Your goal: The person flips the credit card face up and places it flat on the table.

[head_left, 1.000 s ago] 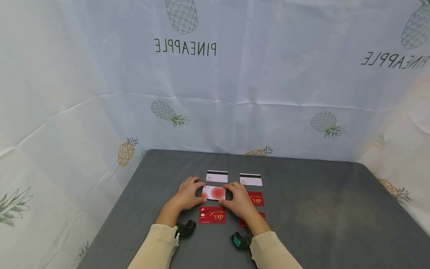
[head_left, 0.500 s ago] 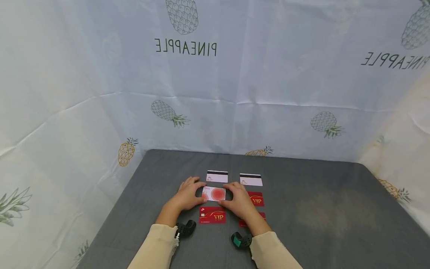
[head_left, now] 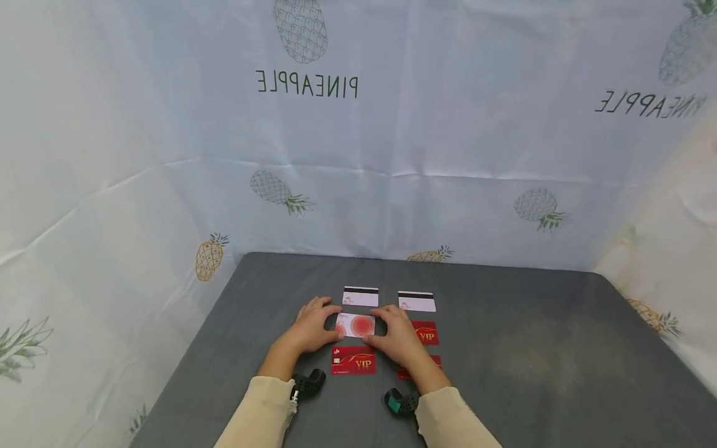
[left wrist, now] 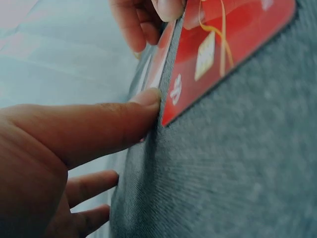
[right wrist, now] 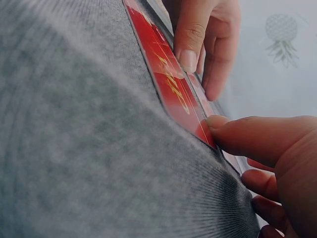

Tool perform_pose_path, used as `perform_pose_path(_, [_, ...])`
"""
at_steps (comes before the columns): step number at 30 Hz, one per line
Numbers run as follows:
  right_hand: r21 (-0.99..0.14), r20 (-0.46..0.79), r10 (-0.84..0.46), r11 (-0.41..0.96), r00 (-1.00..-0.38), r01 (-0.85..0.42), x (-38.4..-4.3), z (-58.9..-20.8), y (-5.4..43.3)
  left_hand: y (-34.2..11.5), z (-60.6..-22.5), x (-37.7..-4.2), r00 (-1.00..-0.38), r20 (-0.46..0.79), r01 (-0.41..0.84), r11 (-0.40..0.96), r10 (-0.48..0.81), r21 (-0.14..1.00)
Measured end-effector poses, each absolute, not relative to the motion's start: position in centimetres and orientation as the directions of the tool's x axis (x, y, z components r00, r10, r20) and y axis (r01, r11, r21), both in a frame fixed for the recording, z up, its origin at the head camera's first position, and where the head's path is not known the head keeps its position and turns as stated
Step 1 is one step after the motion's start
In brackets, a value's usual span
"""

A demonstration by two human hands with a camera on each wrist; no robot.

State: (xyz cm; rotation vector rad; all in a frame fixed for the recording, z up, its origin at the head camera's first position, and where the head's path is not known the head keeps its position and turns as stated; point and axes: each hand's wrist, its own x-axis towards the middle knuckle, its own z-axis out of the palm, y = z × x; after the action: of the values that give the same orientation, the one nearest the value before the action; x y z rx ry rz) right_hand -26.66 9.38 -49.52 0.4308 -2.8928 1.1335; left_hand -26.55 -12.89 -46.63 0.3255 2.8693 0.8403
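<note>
A white card with pink-red circles [head_left: 355, 325] lies in the middle of the group of cards. My left hand [head_left: 310, 327] pinches its left end between thumb and index finger, at the near and far corners. On the opposite end my right hand [head_left: 398, 335] grips the same way. Just nearer than it is a red VIP card [head_left: 353, 361] with a gold chip, also seen as a red card [left wrist: 213, 44] in the left wrist view. Both thumbs, the left thumb [left wrist: 119, 121] and the right thumb [right wrist: 247, 134], press by the strip between these two cards.
Beyond the hands lie two white cards with black stripes, a left one [head_left: 360, 299] and a right one [head_left: 417, 303]. Two more red cards, a far one [head_left: 428, 334] and a near one [head_left: 403, 374], are partly hidden by the right arm. A pineapple-print curtain [head_left: 448, 137] surrounds the grey table [head_left: 521, 348].
The head view has tipped slightly, so everything sits a little lower in it. Both hands keep their hold on the white-and-pink card, which has barely moved.
</note>
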Motion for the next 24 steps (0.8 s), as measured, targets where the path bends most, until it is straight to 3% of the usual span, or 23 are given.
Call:
perform_pose_path(12, [-0.671,0.177,-0.281,0.667,-0.943,-0.324,-26.2,-49.8,9.7,-12.9,-46.7,-28.0,-0.969,0.064,0.232,0.788,0.240,0.570])
perform_pose_path(24, [-0.676,0.150,-0.280,0.671,-0.948,-0.305,-25.9,-49.6,9.8,-12.0,-46.9,-31.7,-0.968,0.008,0.217,0.819,0.251,0.531])
